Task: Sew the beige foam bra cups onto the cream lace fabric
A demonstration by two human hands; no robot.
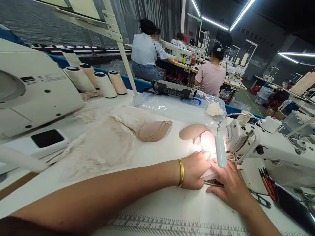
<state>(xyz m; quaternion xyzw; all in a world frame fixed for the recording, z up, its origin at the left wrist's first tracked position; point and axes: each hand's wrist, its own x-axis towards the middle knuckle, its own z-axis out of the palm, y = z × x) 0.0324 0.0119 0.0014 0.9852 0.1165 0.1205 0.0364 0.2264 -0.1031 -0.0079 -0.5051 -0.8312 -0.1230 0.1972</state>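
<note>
My left hand (199, 167), with a gold bangle at its wrist, is closed in a pinch on a pale fabric piece (208, 173) under the bright lamp. My right hand (230, 182) presses on the same piece with its fingers stretched out and the thumb apart, close to the needle end of a white sewing machine (278, 144). A small lamp head (220, 152) partly hides the fingertips and the needle. Just beyond my hands lies a beige moulded cup (193, 131). A slim metal tool (214, 183) rests beneath the hands, partly covered.
Stacked beige cups (154, 131) and sheer lace pieces (98, 150) lie to the left. Thread cones (105, 84) stand behind them. Orange-handled snips (267, 185) and a dark phone-like slab (294, 206) lie at right. A ruler strip (172, 226) runs along the front. Co-workers sit beyond.
</note>
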